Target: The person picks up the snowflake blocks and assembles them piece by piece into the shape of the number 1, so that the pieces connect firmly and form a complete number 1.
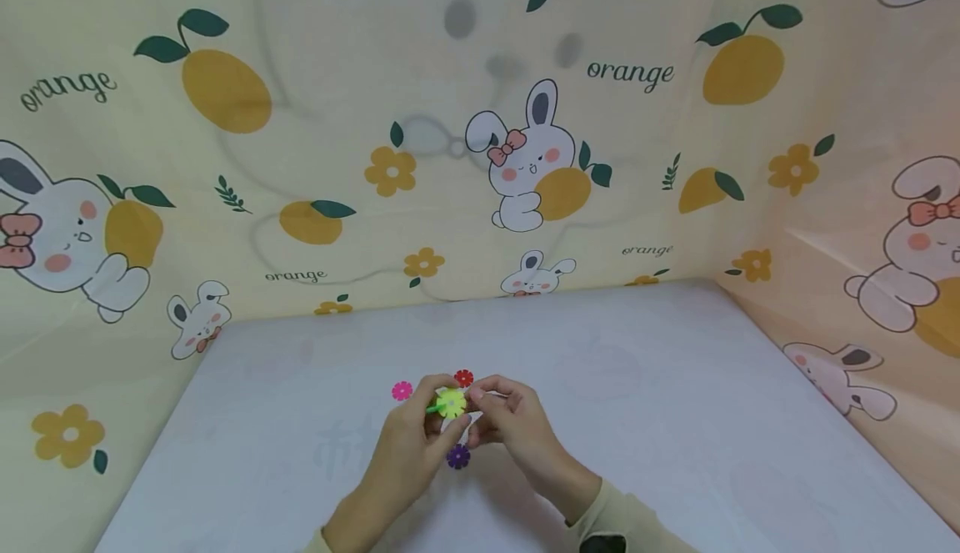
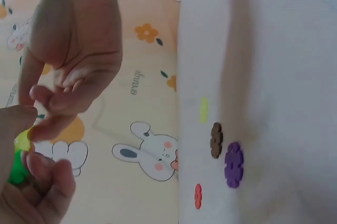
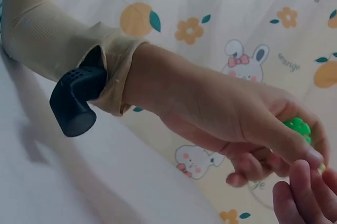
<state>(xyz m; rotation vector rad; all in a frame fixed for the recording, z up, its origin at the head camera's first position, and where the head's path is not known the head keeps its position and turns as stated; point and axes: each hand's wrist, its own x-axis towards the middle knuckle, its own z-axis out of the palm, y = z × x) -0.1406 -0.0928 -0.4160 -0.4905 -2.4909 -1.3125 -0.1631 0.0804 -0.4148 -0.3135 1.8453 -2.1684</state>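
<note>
One yellow disc [image 1: 452, 404] and one green disc [image 3: 298, 126] between both hands [image 1: 411, 440] [image 1: 521, 424]

Tabletop [image 1: 675, 419] passable rightward, purple disc [image 1: 458, 457] blocking nearside; backdrop [image 1: 337, 77] beyond

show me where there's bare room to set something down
Right of the right hand, the white tabletop is bare out to the patterned cloth; likewise left of the left hand. Crowded: the middle, where a pink piece, red piece, purple piece and brown piece lie near the hands.
</note>
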